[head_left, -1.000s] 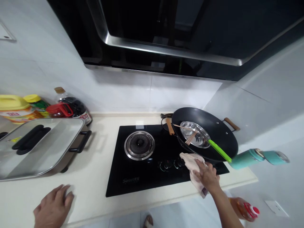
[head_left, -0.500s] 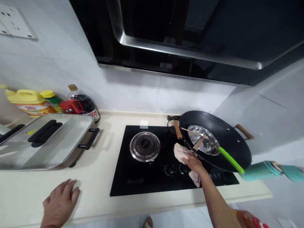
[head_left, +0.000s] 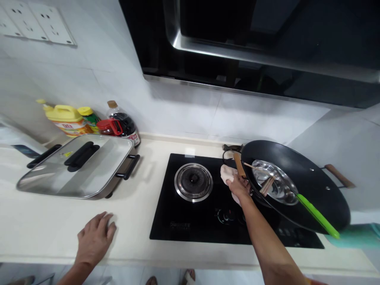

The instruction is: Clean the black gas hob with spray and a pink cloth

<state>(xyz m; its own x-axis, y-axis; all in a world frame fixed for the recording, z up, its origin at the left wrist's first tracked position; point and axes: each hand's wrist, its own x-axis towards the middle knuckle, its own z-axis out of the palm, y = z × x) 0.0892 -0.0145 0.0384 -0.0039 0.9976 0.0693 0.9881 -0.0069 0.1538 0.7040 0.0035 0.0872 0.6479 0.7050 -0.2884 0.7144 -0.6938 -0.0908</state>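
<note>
My right hand presses a pale pink cloth onto the black glass cooktop, between the round burner and the wok. Its fingers are closed over the cloth, close to the wok's left wooden handle. Inside the wok are a shiny metal bowl, wooden chopsticks and a utensil with a green handle. On the pale countertop, left of the cooktop, my left hand rests with its fingers loosely bent and nothing in them.
An electric pan with a glass lid stands on the left. Behind it are a yellow jug, a red-lidded jar and a dark sauce bottle. A range hood hangs overhead. A turquoise object lies right of the wok.
My right hand has slid the cloth away from the front knobs toward the back, beside the wok's handle. My left hand stays on the counter. The view has swung left.
</note>
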